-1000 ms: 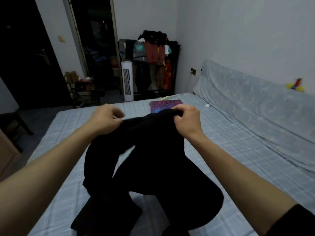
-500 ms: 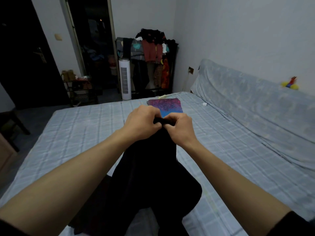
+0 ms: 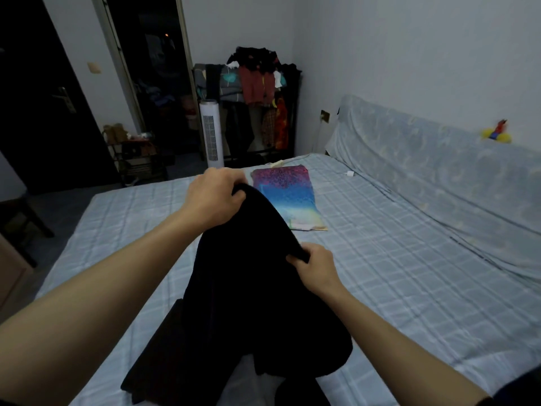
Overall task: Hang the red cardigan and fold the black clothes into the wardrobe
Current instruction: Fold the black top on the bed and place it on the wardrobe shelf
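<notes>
Trailing onto checked bed [image 3: 404, 276]: black clothes [image 3: 248, 291]

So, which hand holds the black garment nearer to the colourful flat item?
The left hand: it grips the top of the black garment, near the colourful flat item. The right hand grips its edge lower, closer to the person.

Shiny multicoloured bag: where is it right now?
Head view, centre: the shiny multicoloured bag lies flat on the checked bed, just right of the left hand and beyond the black garment.
</notes>
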A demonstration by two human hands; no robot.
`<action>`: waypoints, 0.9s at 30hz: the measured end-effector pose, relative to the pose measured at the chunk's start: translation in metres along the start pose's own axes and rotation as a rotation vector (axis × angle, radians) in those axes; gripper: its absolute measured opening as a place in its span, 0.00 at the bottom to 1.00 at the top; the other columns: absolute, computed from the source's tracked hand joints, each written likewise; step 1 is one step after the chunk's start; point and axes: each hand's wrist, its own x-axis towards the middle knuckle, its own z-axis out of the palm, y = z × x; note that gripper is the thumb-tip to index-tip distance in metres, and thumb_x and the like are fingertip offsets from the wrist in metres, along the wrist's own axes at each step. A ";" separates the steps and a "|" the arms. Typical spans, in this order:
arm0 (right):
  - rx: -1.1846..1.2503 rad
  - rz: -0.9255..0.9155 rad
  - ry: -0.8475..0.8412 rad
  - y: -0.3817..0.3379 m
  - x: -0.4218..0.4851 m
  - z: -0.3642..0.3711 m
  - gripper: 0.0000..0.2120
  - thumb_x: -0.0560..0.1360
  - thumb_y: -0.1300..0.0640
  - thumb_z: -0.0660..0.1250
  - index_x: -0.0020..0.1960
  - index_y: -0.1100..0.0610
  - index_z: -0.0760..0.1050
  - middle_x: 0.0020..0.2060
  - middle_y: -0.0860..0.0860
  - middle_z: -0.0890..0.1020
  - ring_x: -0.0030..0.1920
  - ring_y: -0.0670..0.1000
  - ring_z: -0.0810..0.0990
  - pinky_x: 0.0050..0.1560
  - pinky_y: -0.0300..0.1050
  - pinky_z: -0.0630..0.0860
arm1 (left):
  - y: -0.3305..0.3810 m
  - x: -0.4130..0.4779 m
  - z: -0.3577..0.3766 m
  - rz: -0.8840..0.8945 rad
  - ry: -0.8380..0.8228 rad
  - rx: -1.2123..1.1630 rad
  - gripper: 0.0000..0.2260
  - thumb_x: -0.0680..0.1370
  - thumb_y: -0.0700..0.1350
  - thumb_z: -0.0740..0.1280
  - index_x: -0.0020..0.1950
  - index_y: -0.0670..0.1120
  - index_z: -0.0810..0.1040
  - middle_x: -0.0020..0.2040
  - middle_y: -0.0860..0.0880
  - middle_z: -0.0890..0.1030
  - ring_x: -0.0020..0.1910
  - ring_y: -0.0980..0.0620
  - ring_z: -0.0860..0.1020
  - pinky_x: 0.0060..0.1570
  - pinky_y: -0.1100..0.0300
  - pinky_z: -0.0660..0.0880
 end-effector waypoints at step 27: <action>0.102 -0.229 -0.103 -0.091 0.035 -0.057 0.08 0.77 0.55 0.69 0.40 0.54 0.79 0.32 0.48 0.80 0.34 0.42 0.76 0.37 0.39 0.71 | 0.058 0.019 0.002 0.378 0.017 0.056 0.06 0.75 0.45 0.66 0.47 0.49 0.83 0.42 0.49 0.80 0.44 0.44 0.78 0.43 0.50 0.74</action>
